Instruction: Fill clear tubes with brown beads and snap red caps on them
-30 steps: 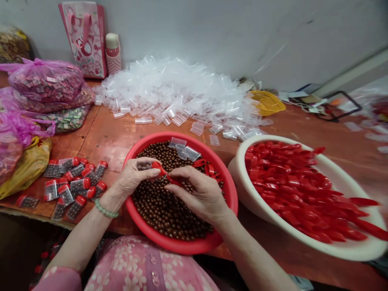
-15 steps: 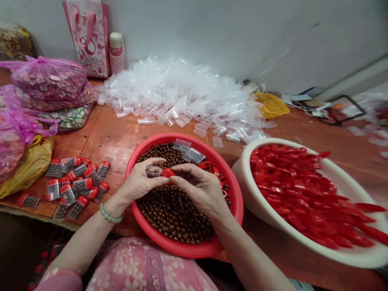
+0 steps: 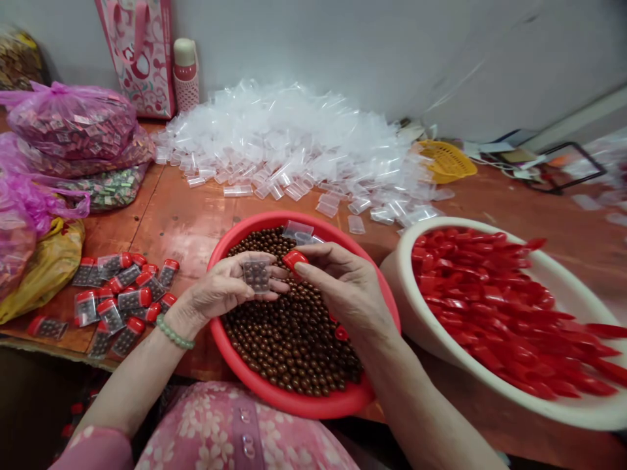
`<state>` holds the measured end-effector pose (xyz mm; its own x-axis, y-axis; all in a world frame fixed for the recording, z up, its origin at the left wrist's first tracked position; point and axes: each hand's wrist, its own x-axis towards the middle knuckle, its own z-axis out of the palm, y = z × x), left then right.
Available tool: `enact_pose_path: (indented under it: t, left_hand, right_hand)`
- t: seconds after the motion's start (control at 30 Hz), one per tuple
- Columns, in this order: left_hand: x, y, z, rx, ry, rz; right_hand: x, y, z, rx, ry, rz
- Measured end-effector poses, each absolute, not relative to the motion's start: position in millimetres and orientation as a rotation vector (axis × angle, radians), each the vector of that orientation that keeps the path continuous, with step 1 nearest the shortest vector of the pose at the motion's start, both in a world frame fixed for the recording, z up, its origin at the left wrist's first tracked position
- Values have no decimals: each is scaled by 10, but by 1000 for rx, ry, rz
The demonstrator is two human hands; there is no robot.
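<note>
Over the red basin (image 3: pixel 225 352) of brown balls (image 3: pixel 294 346), my left hand (image 3: pixel 228 284) holds a clear container (image 3: pixel 257 275) filled with balls, its fingers partly spread behind it. My right hand (image 3: pixel 343 281) pinches a red cap (image 3: pixel 295 261) between thumb and fingers, a short gap to the right of the container. Clear empty tubes (image 3: pixel 298 231) lie at the basin's far edge. Several small red pieces (image 3: pixel 341 333) rest among the balls, partly hidden by my right hand. Filled containers with red caps (image 3: pixel 134 299) lie in a group on the table at the left.
A white tub (image 3: pixel 416 307) of red plastic pieces (image 3: pixel 490 307) stands at the right. Behind the basin is a heap of clear tubes (image 3: pixel 294 137), with a yellow basket (image 3: pixel 445 162) beside it. Pink bags (image 3: pixel 73 124), a gift bag (image 3: pixel 142 59) and a bottle (image 3: pixel 186 78) stand back left.
The red cap in my right hand has moved up and right, apart from the container. My left hand has turned so the filled container shows upright on its fingers. The view has shifted slightly.
</note>
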<state>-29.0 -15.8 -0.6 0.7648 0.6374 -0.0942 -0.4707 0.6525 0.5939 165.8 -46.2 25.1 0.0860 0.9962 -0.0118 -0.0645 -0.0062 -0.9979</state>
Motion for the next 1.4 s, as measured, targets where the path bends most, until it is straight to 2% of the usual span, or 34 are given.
enact_pose_path:
  t: [0.13,0.4,0.6,0.73,0.9,1.4]
  left_hand:
    - [-326,-140,-8,536,252,596]
    - [-343,-150,-19,542,255,571]
    - [-328,-182,11,543,291,569]
    - [-306,-208,11,571,309,557]
    - [-270,-227,-24,652,327,593]
    - [-192,-214,-75,860,477,643]
  right_hand:
    - [1699,-467,254,-1194,-1023,1226]
    - [1843,-709,174,-1337,-1257,1443]
    - [1755,-598,223,-1292,-1102,1189]
    - [1541,-403,341,-1237,-1206,1039]
    - [1364,-312,342,-1199,-1349,1064]
    - [1329,-376,207,-1219,-1244,1156]
